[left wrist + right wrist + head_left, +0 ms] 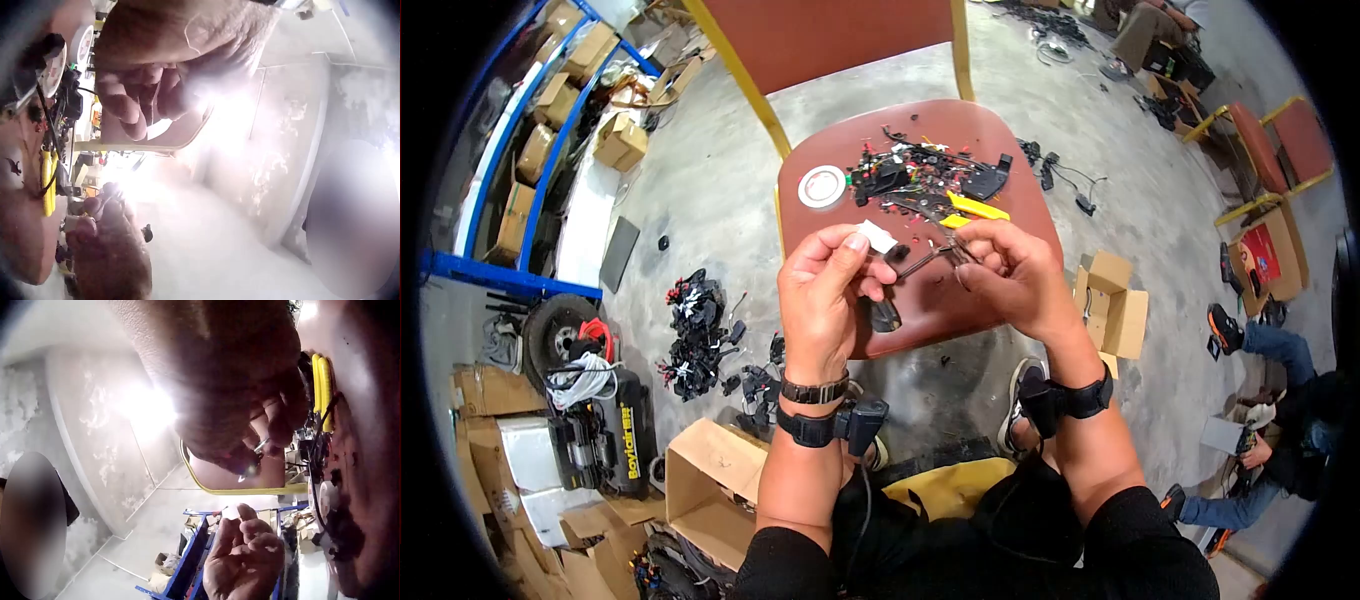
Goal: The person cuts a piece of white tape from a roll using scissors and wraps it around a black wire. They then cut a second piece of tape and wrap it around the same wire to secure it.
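Observation:
Over the front of the chair seat, my left hand point(822, 285) pinches a small white piece point(876, 236) between thumb and forefinger. A black cable point(920, 264) runs from beside its fingertips to my right hand point(1018, 272), whose thumb and fingers pinch its other end. Below the left fingers, a black plug-like part point(885, 316) shows over the seat. The left hand point(244, 562) also appears at the bottom of the right wrist view, palm side visible. Glare hides part of the right fingertips point(112, 197) in the left wrist view.
On the red chair seat point(940, 315) lie a white tape roll point(822, 187), a yellow-handled tool point(978, 207) and a heap of small black parts point(890, 178). Black parts point(695, 345) and an opened carton point(1115, 310) stand on the floor. A person point(1290, 440) sits at right.

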Action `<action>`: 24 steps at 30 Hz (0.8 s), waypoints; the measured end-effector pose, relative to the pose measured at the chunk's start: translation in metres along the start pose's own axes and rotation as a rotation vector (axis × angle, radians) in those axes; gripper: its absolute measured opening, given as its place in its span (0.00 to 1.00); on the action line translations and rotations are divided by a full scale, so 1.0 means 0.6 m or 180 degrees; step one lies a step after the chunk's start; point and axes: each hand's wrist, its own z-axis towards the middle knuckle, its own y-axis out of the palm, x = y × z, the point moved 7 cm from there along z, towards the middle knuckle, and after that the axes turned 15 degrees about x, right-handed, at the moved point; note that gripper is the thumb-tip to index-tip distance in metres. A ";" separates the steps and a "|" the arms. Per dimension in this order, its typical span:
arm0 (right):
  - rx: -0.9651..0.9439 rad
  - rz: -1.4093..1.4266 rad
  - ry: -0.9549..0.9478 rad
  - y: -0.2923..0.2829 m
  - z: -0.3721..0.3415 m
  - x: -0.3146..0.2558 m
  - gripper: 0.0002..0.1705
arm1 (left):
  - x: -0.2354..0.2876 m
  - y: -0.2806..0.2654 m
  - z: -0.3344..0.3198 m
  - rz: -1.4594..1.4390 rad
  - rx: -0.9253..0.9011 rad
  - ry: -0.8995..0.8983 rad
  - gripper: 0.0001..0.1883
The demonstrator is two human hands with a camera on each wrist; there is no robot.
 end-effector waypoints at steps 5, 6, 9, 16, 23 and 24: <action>-0.0452 0.0955 0.0702 0.025 -0.011 -0.003 0.20 | -0.001 -0.005 0.007 -0.0212 -0.0190 -0.0028 0.09; -0.0532 0.1147 0.0740 0.031 -0.012 -0.006 0.20 | 0.002 -0.003 0.006 -0.0136 -0.0174 0.0056 0.09; -0.0721 0.1526 0.0815 0.043 -0.016 -0.012 0.21 | 0.013 0.004 -0.004 0.0116 -0.0104 0.0293 0.09; -0.0779 0.1423 0.0894 0.046 -0.020 -0.010 0.20 | 0.025 0.013 -0.014 0.0224 -0.0018 0.0791 0.08; -0.0804 0.1416 0.0881 0.044 -0.021 -0.022 0.19 | 0.019 0.018 -0.023 0.0251 -0.0042 0.0850 0.10; -0.0817 0.1471 0.0901 0.045 -0.021 -0.024 0.19 | 0.019 0.019 -0.024 0.0269 -0.0037 0.0858 0.10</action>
